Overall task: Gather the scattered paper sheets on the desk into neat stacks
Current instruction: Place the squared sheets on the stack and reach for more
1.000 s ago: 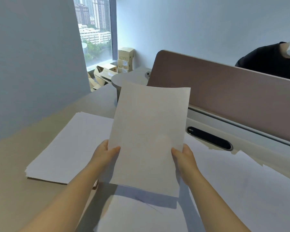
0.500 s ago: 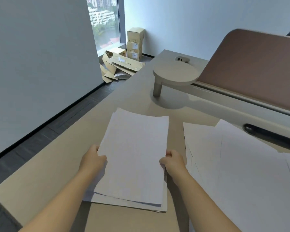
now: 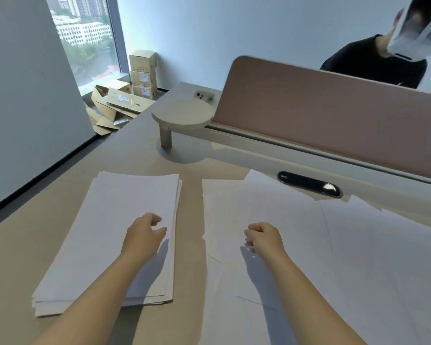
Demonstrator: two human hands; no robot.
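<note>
A stack of white paper sheets (image 3: 115, 220) lies on the beige desk (image 3: 23, 250) at the left, its edges slightly uneven. My left hand (image 3: 144, 235) hovers over the stack's right part with fingers loosely curled and holds nothing. To the right, several loose white sheets (image 3: 309, 240) overlap and cover the desk out to the right edge of the view. My right hand (image 3: 264, 239) is above the left part of those loose sheets, fingers curled, nothing in its grip. A strip of bare desk separates the stack from the loose sheets.
A brown divider panel (image 3: 334, 120) runs along the desk's back, with a black oval slot (image 3: 309, 184) below it. A round raised shelf (image 3: 182, 115) stands at the back. Cardboard boxes (image 3: 142, 73) sit on the floor by the window. A person in black (image 3: 373, 63) sits behind the divider.
The sheet held upright in both hands was laid on the left stack and let go. Both hands came off the paper; my right hand moved right over the loose sheets.
</note>
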